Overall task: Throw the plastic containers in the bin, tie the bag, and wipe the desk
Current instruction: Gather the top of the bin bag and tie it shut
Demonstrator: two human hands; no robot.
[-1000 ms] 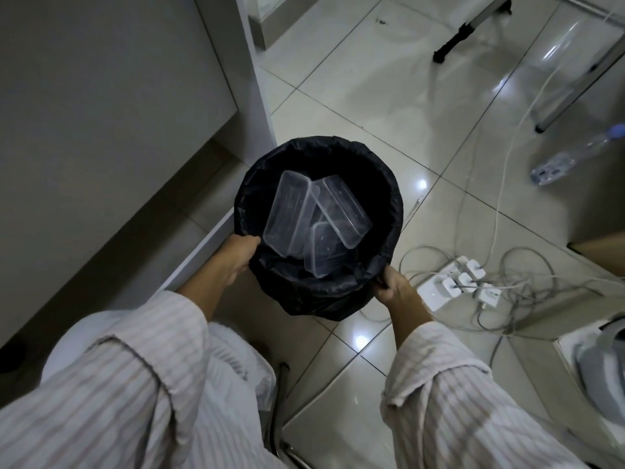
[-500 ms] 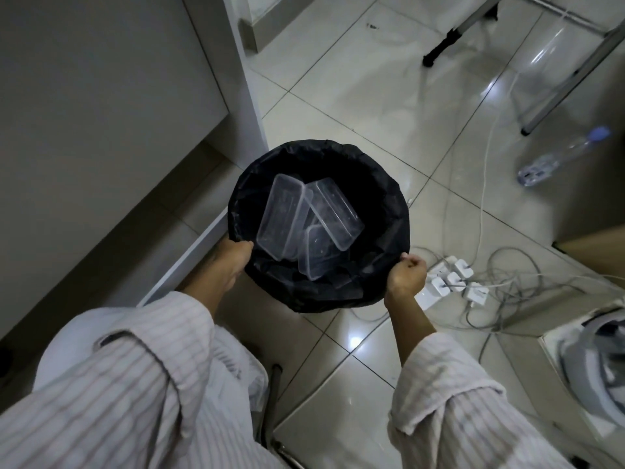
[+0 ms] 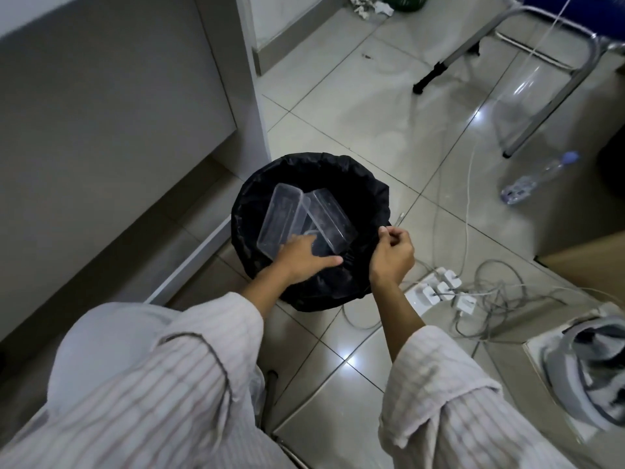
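A round bin lined with a black bag (image 3: 355, 177) stands on the tiled floor beside the desk's side panel (image 3: 101, 113). Inside lie clear plastic containers: one long tub (image 3: 280, 218) on the left, another (image 3: 329, 218) leaning to its right, and a third mostly hidden under my left hand. My left hand (image 3: 297, 260) reaches over the near rim with its fingers stretched into the bin above the containers and its thumb lying along the bag's near fold. My right hand (image 3: 392, 255) pinches the bag's edge at the right rim.
A white power strip (image 3: 436, 289) with plugs and tangled cables (image 3: 500, 292) lies right of the bin. A plastic bottle (image 3: 534, 179) lies farther right, near metal chair legs (image 3: 548, 110). A box holding a headset (image 3: 581, 367) sits at the lower right.
My left hand has left the bin's left side and come over the near rim. My right hand has risen along the right rim and taken the bag's edge.
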